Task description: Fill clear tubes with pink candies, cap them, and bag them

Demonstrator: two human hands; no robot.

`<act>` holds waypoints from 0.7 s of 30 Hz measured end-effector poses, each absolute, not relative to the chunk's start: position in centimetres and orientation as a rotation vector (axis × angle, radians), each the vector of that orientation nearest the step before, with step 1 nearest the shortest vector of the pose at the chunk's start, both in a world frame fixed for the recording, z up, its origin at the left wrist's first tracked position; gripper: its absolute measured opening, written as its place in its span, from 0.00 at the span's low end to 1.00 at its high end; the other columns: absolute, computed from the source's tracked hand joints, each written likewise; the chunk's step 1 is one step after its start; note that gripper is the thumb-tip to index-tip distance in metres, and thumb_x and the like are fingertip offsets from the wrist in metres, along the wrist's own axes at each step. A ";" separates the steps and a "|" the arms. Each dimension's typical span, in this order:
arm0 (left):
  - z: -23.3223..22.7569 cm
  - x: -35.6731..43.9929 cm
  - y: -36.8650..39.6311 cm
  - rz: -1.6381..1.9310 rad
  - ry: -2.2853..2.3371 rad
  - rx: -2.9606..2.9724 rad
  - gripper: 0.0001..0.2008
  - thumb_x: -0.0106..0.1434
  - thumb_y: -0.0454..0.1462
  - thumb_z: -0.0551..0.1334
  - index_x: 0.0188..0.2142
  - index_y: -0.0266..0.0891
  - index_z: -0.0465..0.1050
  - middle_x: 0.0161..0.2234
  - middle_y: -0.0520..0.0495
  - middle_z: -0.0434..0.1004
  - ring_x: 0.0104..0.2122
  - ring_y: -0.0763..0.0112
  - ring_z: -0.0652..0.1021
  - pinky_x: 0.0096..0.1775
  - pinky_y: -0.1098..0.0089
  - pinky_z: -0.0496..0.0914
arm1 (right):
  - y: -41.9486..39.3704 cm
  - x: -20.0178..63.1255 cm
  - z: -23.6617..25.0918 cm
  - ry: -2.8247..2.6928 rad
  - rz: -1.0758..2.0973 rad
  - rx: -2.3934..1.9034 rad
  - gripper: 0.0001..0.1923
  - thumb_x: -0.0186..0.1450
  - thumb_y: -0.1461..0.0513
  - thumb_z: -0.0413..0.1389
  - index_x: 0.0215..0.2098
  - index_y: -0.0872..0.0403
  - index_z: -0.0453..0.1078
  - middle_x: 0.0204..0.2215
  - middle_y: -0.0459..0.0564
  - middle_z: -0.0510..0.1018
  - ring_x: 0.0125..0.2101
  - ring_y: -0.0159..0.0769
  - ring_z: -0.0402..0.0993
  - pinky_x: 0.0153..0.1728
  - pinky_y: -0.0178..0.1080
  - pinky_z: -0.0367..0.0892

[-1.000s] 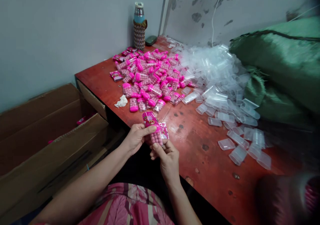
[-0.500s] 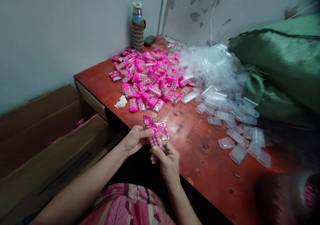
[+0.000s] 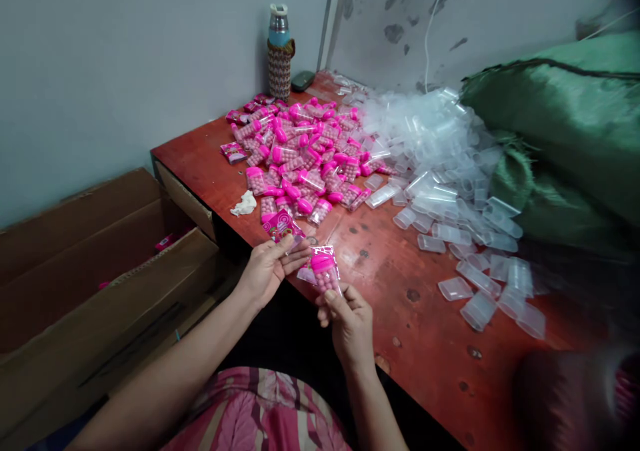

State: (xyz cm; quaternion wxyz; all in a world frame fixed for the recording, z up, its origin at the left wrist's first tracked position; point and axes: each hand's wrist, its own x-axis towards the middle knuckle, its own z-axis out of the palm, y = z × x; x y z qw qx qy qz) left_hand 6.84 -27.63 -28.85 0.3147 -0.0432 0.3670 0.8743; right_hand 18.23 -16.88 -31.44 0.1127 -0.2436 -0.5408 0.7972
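Red, scuffed table [image 3: 400,284] under both hands: right hand [image 3: 350,324], grip closed on a pink-capped candy tube [image 3: 325,274] held upright; left hand [image 3: 265,267], beside it, pinches a pink label card [image 3: 281,227], face up for matching.

Pink-capped candy vial and printed sleeve, held apart at the table edge.
Your right hand [image 3: 350,321] pinches the clear vial [image 3: 325,276] by its lower end, upright, pink cap on top, pink balls inside. Your left hand [image 3: 265,271] holds the pink printed sleeve [image 3: 281,227] at its fingertips, tilted, just left of the vial.
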 end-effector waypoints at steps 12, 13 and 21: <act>-29.5 8.4 -26.6 2.027 1.185 0.045 0.12 0.56 0.39 0.60 0.33 0.30 0.73 0.31 0.40 0.77 0.33 0.63 0.77 0.39 0.63 0.70 | -9.9 20.9 -28.8 -2.484 0.868 -1.135 0.24 0.56 0.49 0.53 0.43 0.56 0.69 0.23 0.52 0.74 0.24 0.39 0.70 0.26 0.36 0.62; -29.5 8.8 -26.4 1.974 1.235 0.107 0.12 0.56 0.40 0.60 0.32 0.30 0.73 0.30 0.41 0.76 0.33 0.64 0.76 0.37 0.65 0.70 | -10.0 20.8 -28.4 -2.462 0.822 -1.115 0.24 0.55 0.49 0.53 0.44 0.56 0.68 0.25 0.53 0.75 0.27 0.40 0.71 0.28 0.37 0.62; -29.2 11.2 -25.4 1.590 1.592 0.581 0.18 0.55 0.42 0.59 0.15 0.33 0.68 0.13 0.54 0.64 0.16 0.79 0.66 0.22 0.77 0.60 | -13.1 17.3 -27.1 -1.782 2.190 -0.590 0.19 0.52 0.61 0.60 0.42 0.54 0.65 0.25 0.44 0.73 0.25 0.28 0.69 0.28 0.30 0.65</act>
